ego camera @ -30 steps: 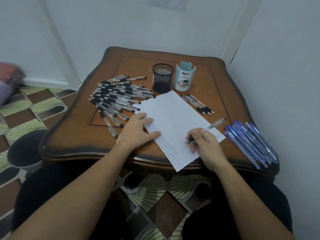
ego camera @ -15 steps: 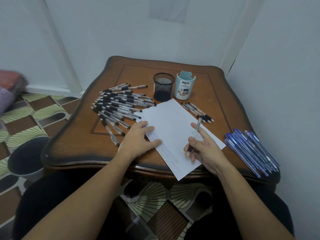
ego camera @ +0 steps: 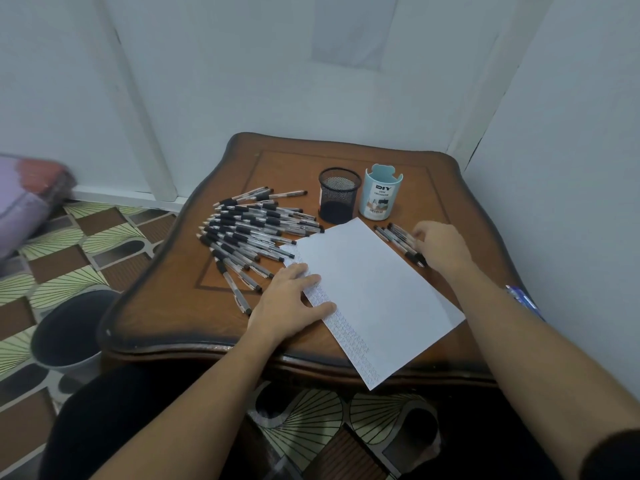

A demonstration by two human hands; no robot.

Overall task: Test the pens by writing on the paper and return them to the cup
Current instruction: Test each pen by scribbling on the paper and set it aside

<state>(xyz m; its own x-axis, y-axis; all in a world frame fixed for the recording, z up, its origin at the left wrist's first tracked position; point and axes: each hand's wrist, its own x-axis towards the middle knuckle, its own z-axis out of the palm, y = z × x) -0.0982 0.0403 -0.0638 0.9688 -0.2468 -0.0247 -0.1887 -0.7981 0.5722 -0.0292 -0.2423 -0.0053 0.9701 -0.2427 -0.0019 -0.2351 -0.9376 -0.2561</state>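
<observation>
Knees (ego camera: 121, 410) in dark cloth sit nearest, over patterned floor tiles (ego camera: 311, 417). Above them runs the front edge of the wooden bench (ego camera: 173, 306). A white paper (ego camera: 374, 296) lies askew on it, its near corner hanging over that edge. Rows of small writing run down the paper's left margin.

Taking the paper as the dial's centre, the left grip (ego camera: 287, 299) lies at 9 o'clock, fingers straight and apart, pressing flat on the written margin. At 3 o'clock, blue pens (ego camera: 524, 299) show just past the right forearm. At 2 o'clock the right grip (ego camera: 443, 247) rests on a small row of black-tipped pens (ego camera: 394, 235) beside the paper. Its fingers curl over them, but blur hides whether it is clamped on one.

At 10 o'clock a large fan of black-tipped pens (ego camera: 249, 230) is spread on the bench, touching the paper's far-left corner. At 12 o'clock stand a black mesh cup (ego camera: 339, 195) and, just beside it, a pale blue cup (ego camera: 381, 192) labelled DIY. No pens show above either rim.

On the floor at 8 o'clock sits a dark bin (ego camera: 69, 327). Pale walls (ego camera: 242, 81) close the far side.
</observation>
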